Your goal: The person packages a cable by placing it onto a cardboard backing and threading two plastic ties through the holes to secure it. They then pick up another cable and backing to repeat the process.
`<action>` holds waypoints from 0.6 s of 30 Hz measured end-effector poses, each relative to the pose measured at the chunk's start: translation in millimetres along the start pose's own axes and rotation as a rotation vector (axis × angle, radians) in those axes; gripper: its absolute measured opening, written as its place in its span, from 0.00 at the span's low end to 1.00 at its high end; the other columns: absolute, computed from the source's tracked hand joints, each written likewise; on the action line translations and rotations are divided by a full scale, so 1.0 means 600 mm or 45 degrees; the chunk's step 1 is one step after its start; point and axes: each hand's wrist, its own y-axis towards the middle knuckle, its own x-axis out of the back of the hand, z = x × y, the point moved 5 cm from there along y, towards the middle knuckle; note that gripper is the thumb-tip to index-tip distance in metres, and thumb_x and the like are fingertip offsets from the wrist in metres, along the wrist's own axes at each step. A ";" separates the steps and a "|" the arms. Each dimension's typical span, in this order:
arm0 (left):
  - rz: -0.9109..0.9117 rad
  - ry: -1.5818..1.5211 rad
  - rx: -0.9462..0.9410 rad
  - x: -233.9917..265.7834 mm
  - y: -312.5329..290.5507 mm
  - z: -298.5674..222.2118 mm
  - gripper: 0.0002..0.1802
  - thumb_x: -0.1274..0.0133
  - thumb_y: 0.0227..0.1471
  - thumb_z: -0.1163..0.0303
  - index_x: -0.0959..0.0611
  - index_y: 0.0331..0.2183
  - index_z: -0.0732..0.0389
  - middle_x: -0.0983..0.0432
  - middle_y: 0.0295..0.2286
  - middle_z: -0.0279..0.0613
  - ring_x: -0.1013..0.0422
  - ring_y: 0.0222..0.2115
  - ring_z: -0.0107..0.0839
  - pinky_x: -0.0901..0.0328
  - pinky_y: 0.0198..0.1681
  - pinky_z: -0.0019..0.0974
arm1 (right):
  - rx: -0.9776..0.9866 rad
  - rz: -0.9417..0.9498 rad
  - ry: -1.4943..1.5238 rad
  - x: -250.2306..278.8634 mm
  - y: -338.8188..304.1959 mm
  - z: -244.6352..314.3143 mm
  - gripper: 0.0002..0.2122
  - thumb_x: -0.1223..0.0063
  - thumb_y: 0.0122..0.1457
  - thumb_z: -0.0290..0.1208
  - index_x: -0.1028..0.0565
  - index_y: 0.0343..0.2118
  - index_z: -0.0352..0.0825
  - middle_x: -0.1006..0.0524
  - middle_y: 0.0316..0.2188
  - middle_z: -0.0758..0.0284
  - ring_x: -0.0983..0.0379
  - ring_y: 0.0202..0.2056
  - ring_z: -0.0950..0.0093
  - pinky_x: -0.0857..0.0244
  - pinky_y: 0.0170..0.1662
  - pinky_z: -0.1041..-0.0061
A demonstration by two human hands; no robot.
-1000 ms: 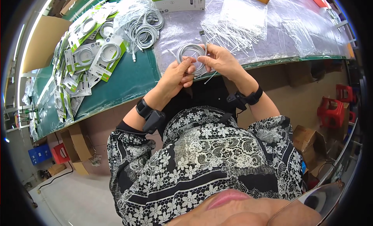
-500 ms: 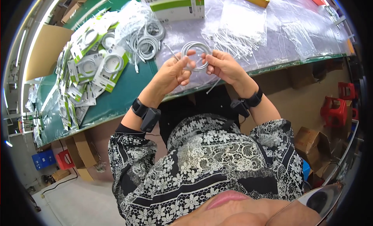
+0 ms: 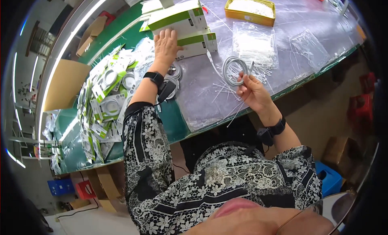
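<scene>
A coiled grey cable (image 3: 226, 74) hangs from the fingers of my right hand (image 3: 254, 93), pinched at the coil's right side. One plug of the cable points up beside those fingers, and a loose end with a white plug (image 3: 209, 56) sticks out to the upper left. My left hand (image 3: 166, 44) reaches forward to the white-and-green boxes. Its fingers lie stretched out against the face of the upper box (image 3: 184, 19), above the lower box (image 3: 198, 44); its fingertips touch near the boxes' join.
Packaged cables (image 3: 109, 105) lie heaped at the left, beside loose coiled cables (image 3: 173, 79). White ties (image 3: 258, 71) are scattered near my right hand, by a clear bag (image 3: 254, 39). A yellow box (image 3: 250, 11) stands beyond. Red stools (image 3: 359, 108) stand right of the table.
My left hand has let go of the coiled cable and moved forward and left to the boxes. My right hand alone holds the coil, now further right.
</scene>
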 end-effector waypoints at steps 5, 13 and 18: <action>-0.067 -0.083 -0.038 0.019 0.015 0.009 0.22 0.36 0.32 0.58 0.26 0.31 0.57 0.32 0.28 0.37 0.35 0.38 0.36 0.46 0.41 0.41 | 0.018 -0.002 -0.027 0.013 0.003 0.011 0.10 0.57 0.62 0.32 0.29 0.43 0.34 0.27 0.32 0.71 0.33 0.27 0.83 0.37 0.34 0.79; 0.103 -0.907 0.453 0.052 -0.006 0.026 0.09 0.40 0.43 0.71 0.24 0.23 0.62 0.26 0.24 0.41 0.29 0.25 0.33 0.38 0.31 0.35 | 0.057 -0.210 -0.015 -0.022 0.075 -0.032 0.10 0.50 0.59 0.30 0.28 0.42 0.35 0.27 0.33 0.71 0.33 0.31 0.82 0.37 0.37 0.79; 0.109 -1.287 0.478 0.047 -0.057 0.006 0.08 0.43 0.49 0.71 0.24 0.31 0.63 0.24 0.26 0.35 0.31 0.24 0.24 0.37 0.29 0.26 | 0.054 -0.172 0.095 -0.035 0.112 -0.071 0.09 0.48 0.57 0.30 0.27 0.41 0.37 0.27 0.33 0.73 0.34 0.28 0.83 0.36 0.38 0.79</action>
